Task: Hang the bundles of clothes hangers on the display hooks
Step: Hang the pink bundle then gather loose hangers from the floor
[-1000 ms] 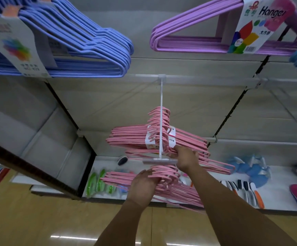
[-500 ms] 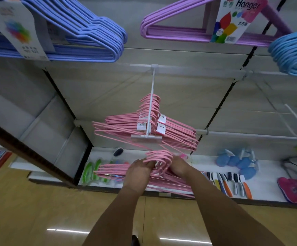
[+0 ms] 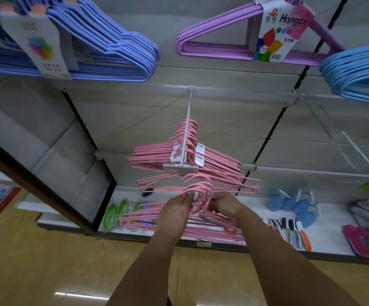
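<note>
both hands (image 3: pixel 174 212) (image 3: pixel 223 205) now grip the pink hanger bundle (image 3: pixel 198 195), hooks just below the display hook (image 3: pixel 184 142) tip.

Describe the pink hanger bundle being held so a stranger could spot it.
Find the white display hook jutting from the grey shelf wall. Pink bundles already hang there; the held bundle sits just below its tip, the only one gripped by two hands.
</note>
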Demonstrator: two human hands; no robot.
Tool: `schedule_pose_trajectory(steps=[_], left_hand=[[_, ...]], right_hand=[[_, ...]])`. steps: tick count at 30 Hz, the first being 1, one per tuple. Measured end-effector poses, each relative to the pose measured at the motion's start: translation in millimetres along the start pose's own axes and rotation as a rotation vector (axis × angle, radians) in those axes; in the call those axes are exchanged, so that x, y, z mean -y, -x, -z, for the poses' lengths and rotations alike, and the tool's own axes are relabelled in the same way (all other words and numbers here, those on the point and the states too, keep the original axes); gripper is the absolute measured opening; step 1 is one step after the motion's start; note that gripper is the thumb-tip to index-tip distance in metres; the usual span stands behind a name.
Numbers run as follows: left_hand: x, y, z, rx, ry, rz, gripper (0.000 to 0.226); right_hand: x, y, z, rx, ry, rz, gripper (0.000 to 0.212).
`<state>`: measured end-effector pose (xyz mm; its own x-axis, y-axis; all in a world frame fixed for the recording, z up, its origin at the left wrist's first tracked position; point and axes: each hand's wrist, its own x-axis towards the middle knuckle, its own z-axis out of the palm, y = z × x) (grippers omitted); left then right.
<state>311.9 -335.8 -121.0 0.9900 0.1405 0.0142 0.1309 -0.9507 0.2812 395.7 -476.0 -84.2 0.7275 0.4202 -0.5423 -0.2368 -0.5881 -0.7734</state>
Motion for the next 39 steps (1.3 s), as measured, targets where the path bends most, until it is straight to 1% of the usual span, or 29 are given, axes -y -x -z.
schedule_pose_trajectory(steps=[3,6,9,12,13,15,16,18,19,22,24,27,30,32,35,39], left_hand=[[1,1,2,0.008,-0.001,-0.014,0.064],[2,1,2,-0.021,0.028,0.002,0.059],[1,4,2,-0.031,0.042,0.01,0.058],[3,6,3,-0.033,0.044,0.016,0.06],[3,7,3,-0.035,0.043,0.015,0.061],[1,10,5,-0.031,0.042,-0.004,0.061],[0,11,5,-0.028,0.049,-0.011,0.061],[0,10,3,-0.018,0.057,-0.014,0.059],[1,8,3,-0.012,0.059,-0.01,0.058],[4,3,1,0.003,0.064,-0.002,0.059],[7,1,2,0.008,0.06,-0.015,0.061],[14,-1,5,0.035,0.024,-0.044,0.059],[20,-3,7,0.057,-0.024,-0.046,0.06],[23,-6,6,0.066,-0.045,-0.043,0.063],[19,-9,5,0.078,-0.045,-0.057,0.054],[13,-17,7,0.062,-0.038,-0.087,0.055]], right_hand=[[0,1,2,-0.042,0.036,-0.002,0.023],[2,4,6,-0.014,0.066,-0.027,0.031],[9,6,7,-0.007,0.0,-0.068,0.036],[11,5,6,0.01,0.004,-0.071,0.033],[10,5,6,0.02,0.023,-0.047,0.028],[5,5,7,0.009,0.013,-0.004,0.011],[2,5,9,-0.009,-0.004,0.007,0.011],[-5,1,13,-0.062,-0.001,0.014,0.024],[-6,0,13,-0.083,0.019,0.02,0.027],[-1,-5,12,-0.103,0.041,0.04,0.025],[2,-8,11,-0.094,0.046,0.043,0.022],[-1,-6,23,-0.072,0.049,0.015,0.021],[-9,-2,41,-0.092,0.049,-0.022,0.01],[-7,-4,46,-0.107,0.052,-0.02,0.011],[9,-13,37,-0.121,0.028,0.011,0.015],[35,-30,18,-0.122,-0.025,0.063,0.019]])
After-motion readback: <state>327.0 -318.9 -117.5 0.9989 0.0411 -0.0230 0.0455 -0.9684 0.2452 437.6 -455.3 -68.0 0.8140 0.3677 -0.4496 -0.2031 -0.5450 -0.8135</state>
